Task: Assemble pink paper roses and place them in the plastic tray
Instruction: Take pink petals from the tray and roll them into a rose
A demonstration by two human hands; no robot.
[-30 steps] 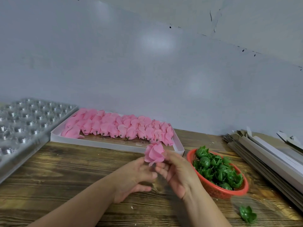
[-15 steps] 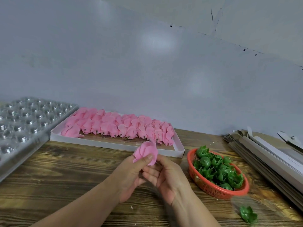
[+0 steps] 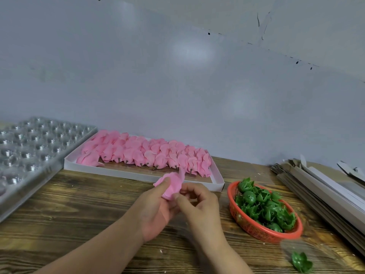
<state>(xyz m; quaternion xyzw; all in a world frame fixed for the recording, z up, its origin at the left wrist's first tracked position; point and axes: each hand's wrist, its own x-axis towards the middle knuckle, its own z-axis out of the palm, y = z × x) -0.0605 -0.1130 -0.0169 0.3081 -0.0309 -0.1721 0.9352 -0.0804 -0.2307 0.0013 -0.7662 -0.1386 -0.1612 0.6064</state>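
Head: rose (image 3: 172, 183) pinched between hands

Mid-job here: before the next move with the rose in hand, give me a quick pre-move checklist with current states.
1. Pink rose secured: ok, left hand holds it with the thumb over the petals, right hand pinches at its base.
2. Green calyx fitted on this rose: cannot tell, the base is hidden by the fingers.
3. Calyx supply: ok, the red basket holds many green calyxes; one loose calyx lies on the table at near right.
4. Free cells in the clear plastic tray: ok, the visible cells hold no roses.
5. Path to the tray: ok, bare wooden table lies between hands and tray.
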